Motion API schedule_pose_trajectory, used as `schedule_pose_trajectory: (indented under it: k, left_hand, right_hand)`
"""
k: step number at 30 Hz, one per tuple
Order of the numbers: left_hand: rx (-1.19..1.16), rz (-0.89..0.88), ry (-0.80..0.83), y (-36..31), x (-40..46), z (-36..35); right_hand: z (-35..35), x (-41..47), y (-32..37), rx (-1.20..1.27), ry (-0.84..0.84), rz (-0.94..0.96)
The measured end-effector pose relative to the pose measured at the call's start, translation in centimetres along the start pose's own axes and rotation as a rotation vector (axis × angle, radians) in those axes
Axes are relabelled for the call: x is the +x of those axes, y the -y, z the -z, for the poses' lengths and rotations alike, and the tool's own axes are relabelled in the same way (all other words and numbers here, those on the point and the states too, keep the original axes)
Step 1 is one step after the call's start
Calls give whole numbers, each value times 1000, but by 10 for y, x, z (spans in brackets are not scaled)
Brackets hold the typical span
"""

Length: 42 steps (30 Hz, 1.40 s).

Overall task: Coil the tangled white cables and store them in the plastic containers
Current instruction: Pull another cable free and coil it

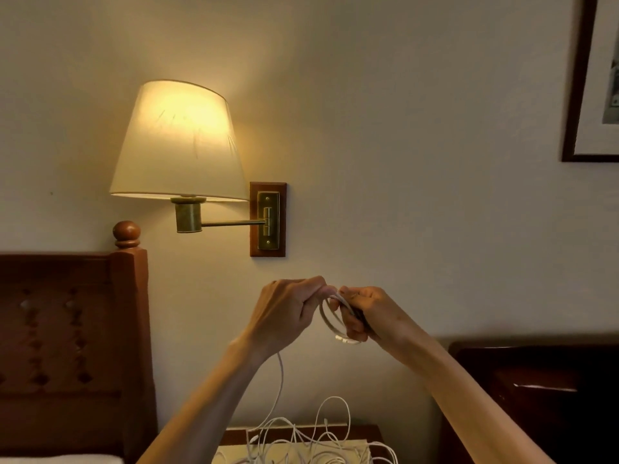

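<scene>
Nearest the camera, at the bottom edge: a loose tangle of thin white cables, heaped on a pale mat over a small brown wooden worktop. From that heap, one strand running up past the left wrist into the left hand, fingers curled and pinching it. Just beside, nearly touching, the right hand, closed around a small finished coil of the same white cable, a few loops hanging below the fingers.

Judged light, limp and a little springy; loops likely to open if let go, so best held across the bundled loops, feeding strand taken close to the coil. Snagging in the heap a likely risk.

Further out: a lit cream-shaded brass wall lamp, a carved reddish wooden headboard at left, a dark glossy wooden cabinet at right, a dark-framed picture above. No plastic containers in view. Nothing between the hands and the heap.
</scene>
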<state>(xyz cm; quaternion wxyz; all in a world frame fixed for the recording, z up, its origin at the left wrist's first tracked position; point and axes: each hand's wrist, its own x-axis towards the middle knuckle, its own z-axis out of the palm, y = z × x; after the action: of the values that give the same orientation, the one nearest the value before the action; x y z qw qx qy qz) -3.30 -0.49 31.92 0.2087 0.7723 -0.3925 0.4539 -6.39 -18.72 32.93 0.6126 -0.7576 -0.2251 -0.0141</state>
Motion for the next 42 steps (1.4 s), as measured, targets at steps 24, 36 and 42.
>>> schedule_pose_trajectory:
  k: [24,36,42]
  left_hand:
    - [-415,178,421,-21,-21,-7]
    - [-207,103,-2,8,-10,-3]
    - [-318,210,-110,16,-16,-13]
  right_hand:
    - [4,25,-7,-138,-204,200]
    - [-8,7,-8,-162,-16,11]
    - [7,0,8,477,181,-164]
